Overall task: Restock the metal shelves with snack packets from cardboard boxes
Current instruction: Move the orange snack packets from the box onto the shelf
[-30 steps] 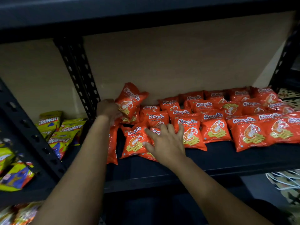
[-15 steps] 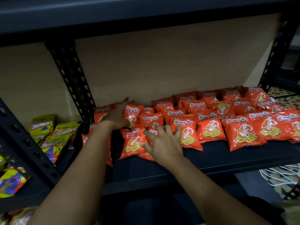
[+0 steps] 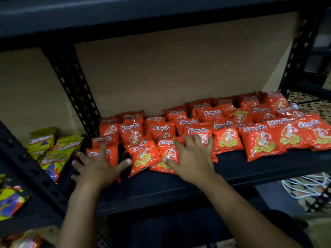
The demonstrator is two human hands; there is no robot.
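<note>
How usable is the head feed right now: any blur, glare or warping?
Head view: dim overall, with the underside of the upper shelf nearly black; glare spots on the orange packets at right; left hand slightly motion-blurred, right hand sharper; wide-angle bending slants the shelf uprights; frame corners soft.

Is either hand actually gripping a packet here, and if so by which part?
Neither. The left hand is spread open over the orange packets at the shelf's left end; the right hand lies flat, fingers straight, on a front packet. No fingers curl round anything.
</note>
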